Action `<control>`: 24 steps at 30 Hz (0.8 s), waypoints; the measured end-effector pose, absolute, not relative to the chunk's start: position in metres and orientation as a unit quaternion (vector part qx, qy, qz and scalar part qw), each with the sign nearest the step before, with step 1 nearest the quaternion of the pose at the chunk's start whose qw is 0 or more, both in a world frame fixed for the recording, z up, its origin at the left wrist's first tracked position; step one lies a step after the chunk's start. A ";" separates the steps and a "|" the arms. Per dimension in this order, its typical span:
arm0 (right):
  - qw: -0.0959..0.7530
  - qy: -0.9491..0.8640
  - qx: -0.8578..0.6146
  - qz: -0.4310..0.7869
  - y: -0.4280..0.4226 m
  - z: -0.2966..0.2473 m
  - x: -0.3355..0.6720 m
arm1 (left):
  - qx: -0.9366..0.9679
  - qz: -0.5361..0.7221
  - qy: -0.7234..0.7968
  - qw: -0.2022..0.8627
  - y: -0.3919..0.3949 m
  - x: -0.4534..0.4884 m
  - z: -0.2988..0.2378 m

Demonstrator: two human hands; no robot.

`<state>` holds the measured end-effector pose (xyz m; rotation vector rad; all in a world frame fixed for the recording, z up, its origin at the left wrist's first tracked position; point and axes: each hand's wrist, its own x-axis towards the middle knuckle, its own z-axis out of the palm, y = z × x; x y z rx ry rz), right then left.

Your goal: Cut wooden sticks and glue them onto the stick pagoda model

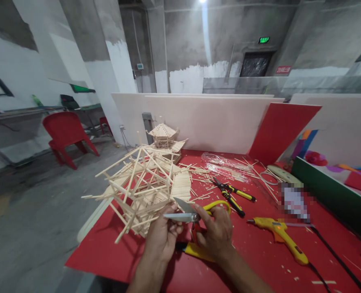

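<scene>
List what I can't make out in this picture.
In the head view:
Whether the left hand holds anything: hidden by its fingers and the scissors.
Yellow-and-black tool: one end covered by the right hand.
Pixelated item: blurred out.
Cord of the glue gun: cut off by the bottom edge.
Red wall sign: lettering too small.

Scissors (195,217) (handles (221,202) partly hidden)

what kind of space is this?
Likely a craft or model-making workshop, in a roughly finished room: a roofed model of thin sticks and a yellow glue gun on a red tabletop, with a patchily painted wall behind.
</scene>
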<state>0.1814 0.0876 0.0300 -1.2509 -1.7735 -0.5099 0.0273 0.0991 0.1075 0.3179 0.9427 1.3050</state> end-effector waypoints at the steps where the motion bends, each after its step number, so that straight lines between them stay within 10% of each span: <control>1: 0.441 -0.714 -0.502 -0.208 0.088 0.031 0.182 | 0.142 0.581 0.418 0.683 0.099 0.027 0.108; 24: 0.428 -0.736 -0.457 -0.259 0.095 0.029 0.189 | 0.126 0.574 0.418 0.693 0.099 0.024 0.106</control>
